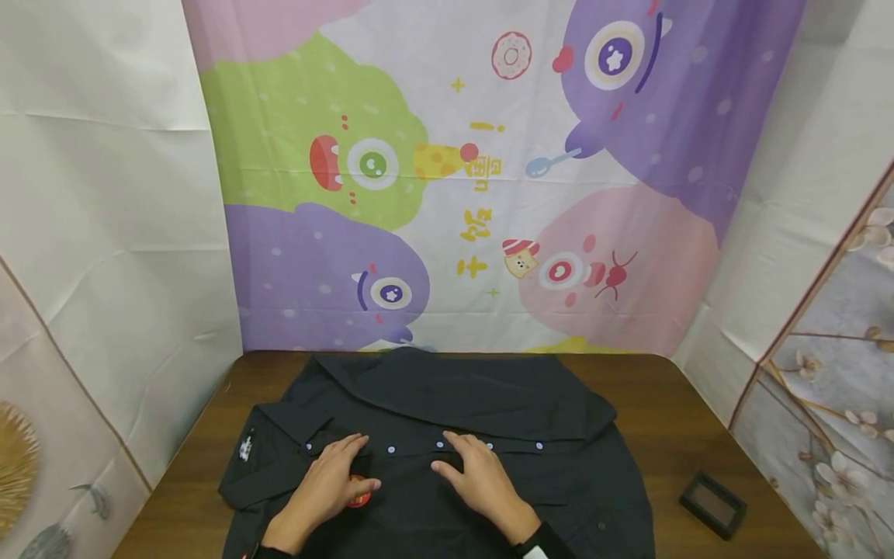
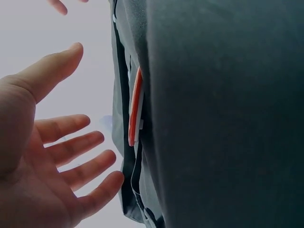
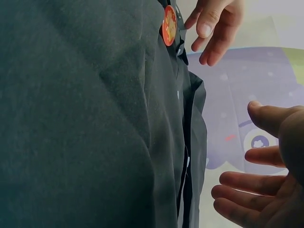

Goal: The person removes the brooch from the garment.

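Observation:
A black button-up shirt (image 1: 419, 512) lies spread over the table, with a row of white buttons (image 1: 391, 450) running across it. My left hand (image 1: 324, 481) is over the shirt's left part, fingers extended and apart, holding nothing. Beside its thumb is a round red badge (image 1: 359, 492) on the cloth, seen edge-on in the left wrist view. My right hand (image 1: 482, 477) is above the middle of the shirt near the buttons, also with spread fingers and nothing in them. Both wrist views show gaps between the palms and the fabric (image 3: 95, 118).
At the right of the brown wooden table (image 1: 656, 388) lies a small black rectangular frame-like object (image 1: 713, 505). A cartoon-printed curtain (image 1: 461, 194) hangs behind the far table edge, with white cloth (image 1: 119, 194) along the sides. A white patch (image 1: 245, 448) marks the shirt's left sleeve.

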`<state>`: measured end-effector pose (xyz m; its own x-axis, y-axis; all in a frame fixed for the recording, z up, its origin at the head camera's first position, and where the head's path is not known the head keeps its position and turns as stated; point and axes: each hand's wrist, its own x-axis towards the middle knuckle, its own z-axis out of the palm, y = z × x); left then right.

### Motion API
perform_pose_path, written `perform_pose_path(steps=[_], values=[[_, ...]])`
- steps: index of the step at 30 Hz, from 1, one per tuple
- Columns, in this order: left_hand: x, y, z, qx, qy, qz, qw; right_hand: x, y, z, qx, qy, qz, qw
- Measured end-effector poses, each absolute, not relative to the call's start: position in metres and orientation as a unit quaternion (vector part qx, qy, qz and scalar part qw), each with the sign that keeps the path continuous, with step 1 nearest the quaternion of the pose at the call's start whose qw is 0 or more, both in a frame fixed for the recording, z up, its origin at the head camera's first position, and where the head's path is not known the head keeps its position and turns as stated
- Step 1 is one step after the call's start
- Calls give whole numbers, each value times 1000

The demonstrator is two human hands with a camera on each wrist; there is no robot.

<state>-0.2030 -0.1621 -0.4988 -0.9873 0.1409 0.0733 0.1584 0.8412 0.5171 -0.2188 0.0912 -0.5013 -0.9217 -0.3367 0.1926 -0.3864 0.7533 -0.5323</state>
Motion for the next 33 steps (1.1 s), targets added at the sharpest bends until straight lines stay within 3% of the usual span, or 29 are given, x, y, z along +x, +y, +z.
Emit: perform_pose_path(steps=[33], values=[[-204,-169,-496,-80,-954,-287,-9,-218,84,-504,201,-934,290,52]])
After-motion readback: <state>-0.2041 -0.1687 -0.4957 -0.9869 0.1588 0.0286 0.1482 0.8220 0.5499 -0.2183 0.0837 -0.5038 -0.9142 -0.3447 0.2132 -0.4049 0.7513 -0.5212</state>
